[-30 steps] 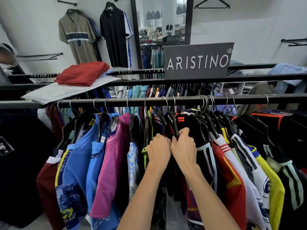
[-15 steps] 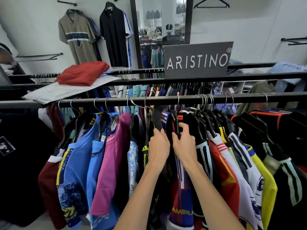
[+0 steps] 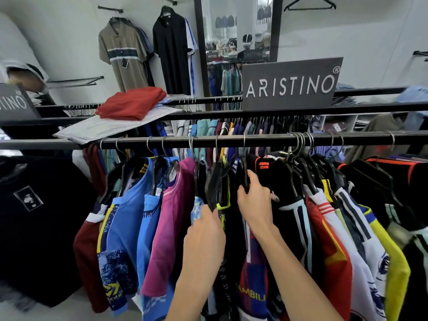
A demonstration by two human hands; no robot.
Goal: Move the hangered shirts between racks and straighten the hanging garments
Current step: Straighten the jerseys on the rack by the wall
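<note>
Two hands work mid-rail: the right hand (image 3: 254, 195) grips a black hanger (image 3: 244, 174) at its shoulder, the left hand (image 3: 205, 230) presses, fingers hidden, into the shirts (image 3: 217, 193). Jerseys look light, soft and slippery, so holding the stiff hanger seems wisest. Roughly fifteen hooks ride the front rail (image 3: 266, 139); one red folded garment (image 3: 132, 103) lies behind.

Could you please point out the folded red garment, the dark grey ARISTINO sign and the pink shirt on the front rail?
Folded red garment (image 3: 132, 103): head view, middle of its top face.
Dark grey ARISTINO sign (image 3: 290, 85): head view, on the lettering.
Pink shirt (image 3: 171, 218): head view, its chest panel.
</note>
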